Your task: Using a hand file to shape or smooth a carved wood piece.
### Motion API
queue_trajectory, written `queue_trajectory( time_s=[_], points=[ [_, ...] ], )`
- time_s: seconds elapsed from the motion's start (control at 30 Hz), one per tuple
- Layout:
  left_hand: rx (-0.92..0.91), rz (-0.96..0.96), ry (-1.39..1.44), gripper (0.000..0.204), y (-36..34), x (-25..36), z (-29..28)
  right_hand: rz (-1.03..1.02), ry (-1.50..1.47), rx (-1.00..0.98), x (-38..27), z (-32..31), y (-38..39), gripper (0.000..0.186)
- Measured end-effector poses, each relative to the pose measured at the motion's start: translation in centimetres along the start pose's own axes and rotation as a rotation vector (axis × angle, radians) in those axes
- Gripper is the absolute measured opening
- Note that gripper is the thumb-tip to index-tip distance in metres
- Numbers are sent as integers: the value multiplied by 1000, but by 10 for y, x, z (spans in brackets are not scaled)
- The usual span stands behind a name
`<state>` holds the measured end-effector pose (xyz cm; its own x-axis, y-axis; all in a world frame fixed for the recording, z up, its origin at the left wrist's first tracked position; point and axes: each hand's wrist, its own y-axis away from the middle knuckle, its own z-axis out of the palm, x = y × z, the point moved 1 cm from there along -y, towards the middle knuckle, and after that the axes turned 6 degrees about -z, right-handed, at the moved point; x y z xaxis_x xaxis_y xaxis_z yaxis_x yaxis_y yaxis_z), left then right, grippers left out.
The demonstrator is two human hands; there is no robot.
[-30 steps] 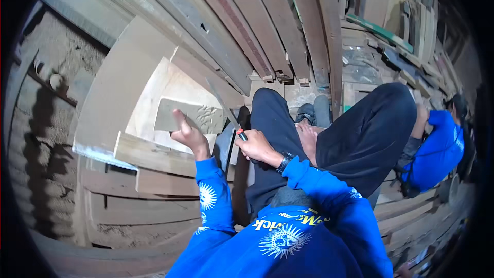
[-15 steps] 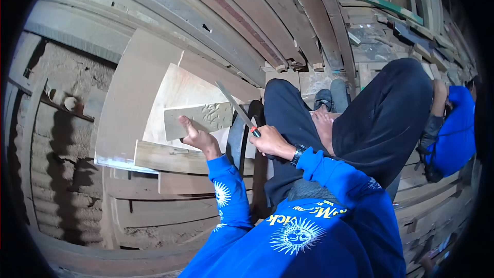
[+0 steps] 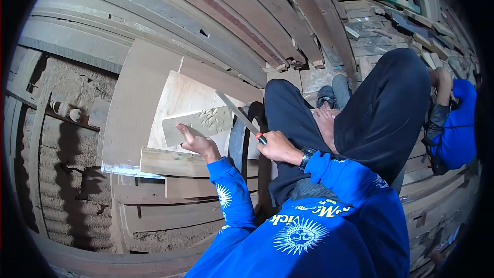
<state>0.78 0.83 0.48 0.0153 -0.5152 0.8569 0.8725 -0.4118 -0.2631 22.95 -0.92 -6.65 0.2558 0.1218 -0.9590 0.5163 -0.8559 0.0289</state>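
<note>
My left hand [image 3: 199, 144] grips a flat, pale wooden board [image 3: 198, 123] from its lower edge. The thumb lies on the upper face, and the fingers are hidden underneath. Carved leaf-like shapes mark the board's right end. In my right hand [image 3: 280, 148] is a file [image 3: 239, 111] with a long grey blade and a red-and-black handle. Its blade slants up and left, with the tip near the board's upper right corner. I cannot tell whether blade and board touch.
Behind the board is a pale plywood panel [image 3: 177, 90]. A wood strip [image 3: 170, 161] lies just below it. Long planks [image 3: 206, 18] are stacked along the far side. At far right, another person in blue [image 3: 455, 128] sits close by. Wood offcuts [image 3: 411, 25] lie at upper right.
The whole view has shifted slightly. My right hand, with the file, has moved a little right and down. The board stays in my left hand, tilted slightly differently.
</note>
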Motion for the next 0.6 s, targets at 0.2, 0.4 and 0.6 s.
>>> queue_trajectory(
  time_s=[0.2,0.4,0.6],
  points=[
    [-145,-12,-62,67,2,-5,-3,-52,26,46,-2,-3,-3,35],
    [-69,-46,-33,64,2,0,2,-3,-38,-4,-6,0,5,34],
    [-76,-77,49,59,5,7,4,-116,44,58,-4,0,6,32]
  ],
)
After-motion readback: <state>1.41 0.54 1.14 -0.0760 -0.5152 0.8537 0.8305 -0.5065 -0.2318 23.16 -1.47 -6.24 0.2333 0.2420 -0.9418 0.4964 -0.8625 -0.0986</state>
